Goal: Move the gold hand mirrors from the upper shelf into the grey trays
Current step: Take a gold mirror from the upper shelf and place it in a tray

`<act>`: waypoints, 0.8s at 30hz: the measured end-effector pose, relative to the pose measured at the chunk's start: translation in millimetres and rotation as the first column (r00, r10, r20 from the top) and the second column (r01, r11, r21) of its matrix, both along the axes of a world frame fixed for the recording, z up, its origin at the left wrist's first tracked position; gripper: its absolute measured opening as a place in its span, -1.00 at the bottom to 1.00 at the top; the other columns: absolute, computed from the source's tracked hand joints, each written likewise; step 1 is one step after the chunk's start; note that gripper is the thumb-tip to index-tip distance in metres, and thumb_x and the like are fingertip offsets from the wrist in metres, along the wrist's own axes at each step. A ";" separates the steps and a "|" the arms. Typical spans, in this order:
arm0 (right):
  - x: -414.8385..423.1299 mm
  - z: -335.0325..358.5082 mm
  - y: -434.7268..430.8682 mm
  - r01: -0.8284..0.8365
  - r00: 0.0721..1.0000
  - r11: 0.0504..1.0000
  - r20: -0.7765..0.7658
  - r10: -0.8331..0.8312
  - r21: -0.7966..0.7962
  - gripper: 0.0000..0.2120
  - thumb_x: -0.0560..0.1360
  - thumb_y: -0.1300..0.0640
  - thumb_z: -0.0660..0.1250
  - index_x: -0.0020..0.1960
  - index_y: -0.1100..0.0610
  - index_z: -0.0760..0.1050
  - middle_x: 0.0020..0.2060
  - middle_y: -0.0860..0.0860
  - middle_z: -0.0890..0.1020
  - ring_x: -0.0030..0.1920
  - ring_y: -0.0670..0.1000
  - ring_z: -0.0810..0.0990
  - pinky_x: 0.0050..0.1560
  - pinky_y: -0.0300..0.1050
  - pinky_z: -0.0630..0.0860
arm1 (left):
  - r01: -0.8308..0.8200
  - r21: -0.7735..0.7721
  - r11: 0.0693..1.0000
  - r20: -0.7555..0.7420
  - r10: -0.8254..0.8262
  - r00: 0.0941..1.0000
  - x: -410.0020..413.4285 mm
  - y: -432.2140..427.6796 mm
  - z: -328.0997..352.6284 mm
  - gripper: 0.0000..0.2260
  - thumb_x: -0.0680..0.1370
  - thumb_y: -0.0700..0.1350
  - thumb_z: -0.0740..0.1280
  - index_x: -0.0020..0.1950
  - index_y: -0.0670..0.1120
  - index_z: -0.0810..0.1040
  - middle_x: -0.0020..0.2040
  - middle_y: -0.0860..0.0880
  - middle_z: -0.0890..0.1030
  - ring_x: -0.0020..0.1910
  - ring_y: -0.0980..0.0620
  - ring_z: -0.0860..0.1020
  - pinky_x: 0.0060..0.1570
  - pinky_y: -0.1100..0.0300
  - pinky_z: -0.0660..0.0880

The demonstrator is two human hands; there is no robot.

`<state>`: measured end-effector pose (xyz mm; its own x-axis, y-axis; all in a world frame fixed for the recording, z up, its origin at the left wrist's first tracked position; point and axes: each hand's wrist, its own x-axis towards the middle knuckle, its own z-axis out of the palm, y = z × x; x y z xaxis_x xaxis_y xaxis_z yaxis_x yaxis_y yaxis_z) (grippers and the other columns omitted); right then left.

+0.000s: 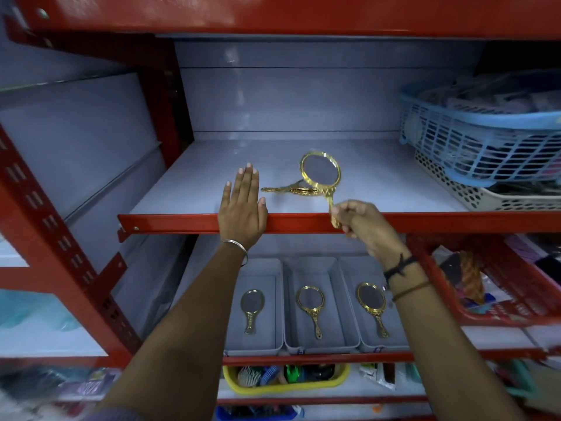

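My right hand (361,221) grips the handle of a gold hand mirror (321,172), holding it upright over the front of the upper shelf (379,189). Behind it another gold mirror (288,189) lies flat on the shelf, its handle pointing left. My left hand (243,205) rests flat and open on the shelf's front edge, just left of that handle. On the shelf below stand three grey trays side by side: left (267,265), middle (312,262), right (352,262). Each holds one gold mirror: (252,305), (311,302), (372,300).
A blue basket (485,138) sits on a beige perforated tray (473,196) at the shelf's right end. A red basket (491,287) of goods stands right of the grey trays. A yellow bin (285,385) of combs sits on a lower shelf. Red uprights (170,95) frame the left.
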<state>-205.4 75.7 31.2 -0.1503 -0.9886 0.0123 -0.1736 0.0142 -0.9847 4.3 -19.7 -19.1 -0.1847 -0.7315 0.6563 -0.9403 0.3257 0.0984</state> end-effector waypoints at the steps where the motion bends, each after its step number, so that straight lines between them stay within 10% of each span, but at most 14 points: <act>1: -1.0 -11.3 13.7 -0.011 1.000 1.000 0.000 0.011 0.022 -0.83 0.53 0.22 0.28 -0.23 0.09 0.49 -0.40 -0.01 0.51 -0.47 -0.13 0.36 -0.59 -0.44 0.29 | 0.000 0.000 1.000 -0.001 0.000 1.000 -0.4 0.8 -0.4 -0.47 0.54 -0.03 -0.03 0.50 -0.16 0.12 0.53 -0.11 0.18 0.52 -0.04 0.14 0.48 -0.02 0.10; 12: -9.5 -158.7 68.9 -0.093 0.995 0.943 0.007 0.096 0.321 -0.84 0.52 0.27 0.29 -0.22 0.11 0.48 -0.43 -0.01 0.50 -0.47 -0.11 0.40 -0.50 -0.36 0.34 | -0.011 -0.020 1.000 -0.009 0.011 1.000 -1.6 -1.5 -2.9 -0.48 0.56 -0.05 -0.03 0.51 -0.17 0.10 0.53 -0.11 0.17 0.53 -0.05 0.12 0.49 -0.01 0.05; 24: -1.8 -263.0 -19.7 0.112 0.925 0.813 -0.358 0.125 0.572 -0.64 0.49 0.20 0.30 -0.47 0.09 0.37 -0.51 0.00 0.46 -0.43 -0.04 0.43 -0.27 -0.16 0.43 | -0.018 -0.126 0.992 -0.027 0.014 1.000 -3.1 -11.0 -9.4 -0.50 0.55 -0.05 -0.02 0.48 -0.17 0.18 0.50 -0.13 0.27 0.50 -0.07 0.21 0.47 0.01 0.08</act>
